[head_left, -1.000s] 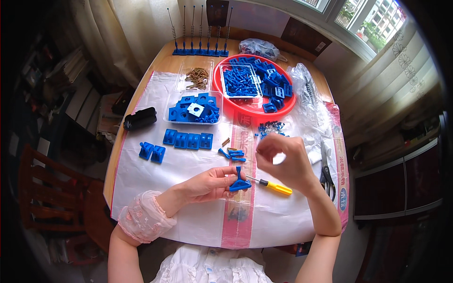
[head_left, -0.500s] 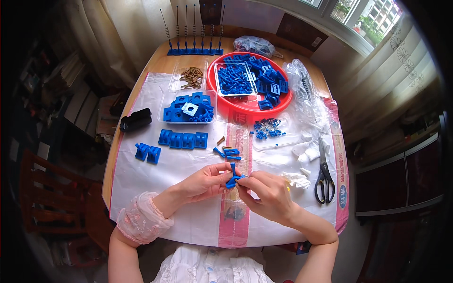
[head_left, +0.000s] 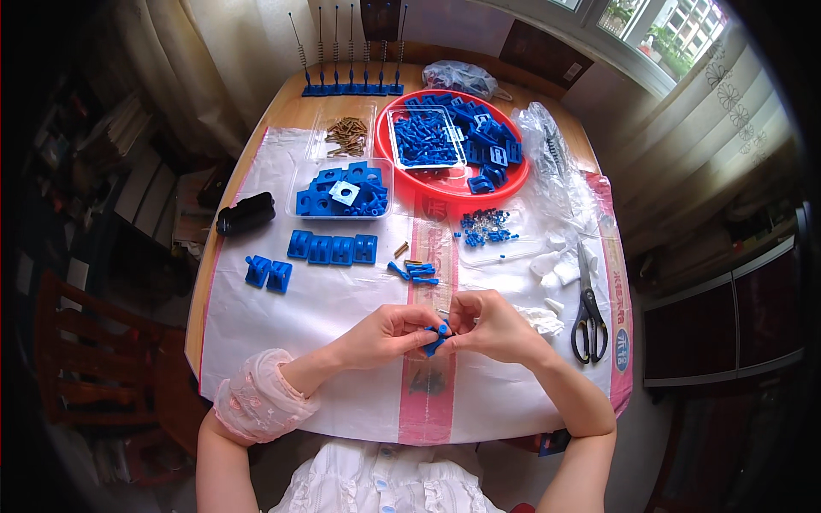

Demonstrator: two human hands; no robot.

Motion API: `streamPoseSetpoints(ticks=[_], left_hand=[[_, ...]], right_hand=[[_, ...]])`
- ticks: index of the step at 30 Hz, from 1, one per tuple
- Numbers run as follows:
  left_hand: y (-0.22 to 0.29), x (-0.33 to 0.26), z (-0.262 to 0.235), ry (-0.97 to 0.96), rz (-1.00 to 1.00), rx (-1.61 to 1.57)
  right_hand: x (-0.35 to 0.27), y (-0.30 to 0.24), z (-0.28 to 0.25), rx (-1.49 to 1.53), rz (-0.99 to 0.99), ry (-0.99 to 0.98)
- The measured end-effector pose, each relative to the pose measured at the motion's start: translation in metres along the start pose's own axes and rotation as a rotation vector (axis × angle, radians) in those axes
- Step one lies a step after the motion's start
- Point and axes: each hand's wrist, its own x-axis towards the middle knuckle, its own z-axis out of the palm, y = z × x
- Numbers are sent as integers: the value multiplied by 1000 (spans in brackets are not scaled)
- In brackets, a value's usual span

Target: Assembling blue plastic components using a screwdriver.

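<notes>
Near the front of the table I hold a small blue plastic bracket (head_left: 434, 347) between both hands. My left hand (head_left: 385, 333) pinches it from the left with thumb and fingers. From the right, my right hand (head_left: 498, 332) closes thumb and fingertips at its edge; a round blue end shows between the hands. The fingers cover much of the piece. Just beyond lie several blue pegs (head_left: 421, 275) and a brass-coloured screw (head_left: 402, 249). Farther left stand a row of blue brackets (head_left: 332, 250) and a pair of blue brackets (head_left: 268, 274).
A red round tray (head_left: 513, 192) carries blue parts and a clear box. Nearer left are a clear tub (head_left: 386, 215) of blue plates and brass screws (head_left: 348, 137). Black scissors (head_left: 588, 321), crumpled tissue (head_left: 540, 321) and tiny blue pieces (head_left: 486, 229) lie right. Spring rods (head_left: 351, 56) stand behind.
The blue bracket has turned and shifted slightly right and toward me. My right hand has swung its fingers up around the far side; my left hand has followed a little to the right.
</notes>
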Motion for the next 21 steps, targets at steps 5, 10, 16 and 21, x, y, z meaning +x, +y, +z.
streamPoseSetpoints(ticks=[5, 10, 16, 21], left_hand=[[10, -3, 6, 66, -18, 24], [14, -5, 11, 60, 210, 288], [21, -5, 14, 49, 423, 677], [15, -6, 14, 100, 354, 615]], right_hand=[[-6, 12, 14, 69, -163, 163], [-26, 0, 27, -59, -287, 323], [-28, 26, 31, -151, -523, 333], [-27, 25, 29, -128, -506, 322]])
